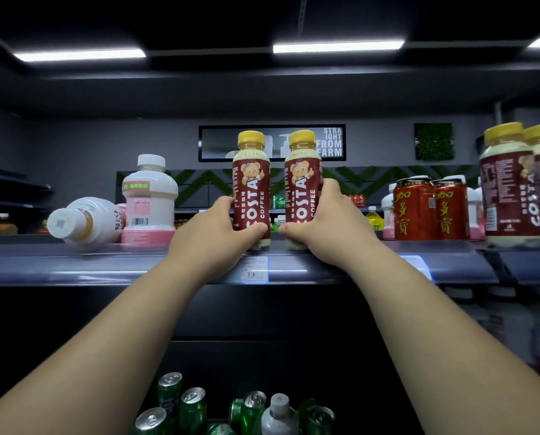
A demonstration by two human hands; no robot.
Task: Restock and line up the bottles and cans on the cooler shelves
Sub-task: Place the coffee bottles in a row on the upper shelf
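Two Costa coffee bottles with yellow caps stand upright side by side on the top shelf [137,265]. My left hand [213,229] grips the lower part of the left Costa bottle [251,180]. My right hand [323,224] grips the lower part of the right Costa bottle [303,180]. The two bottles stand a small gap apart, near the shelf's front edge.
A white bottle [86,219] lies on its side at the left, beside an upright white-and-pink bottle [149,202]. Two red cans [432,210] and more Costa bottles [519,186] stand at the right. Green cans [193,406] and a grey-capped bottle [278,416] sit below.
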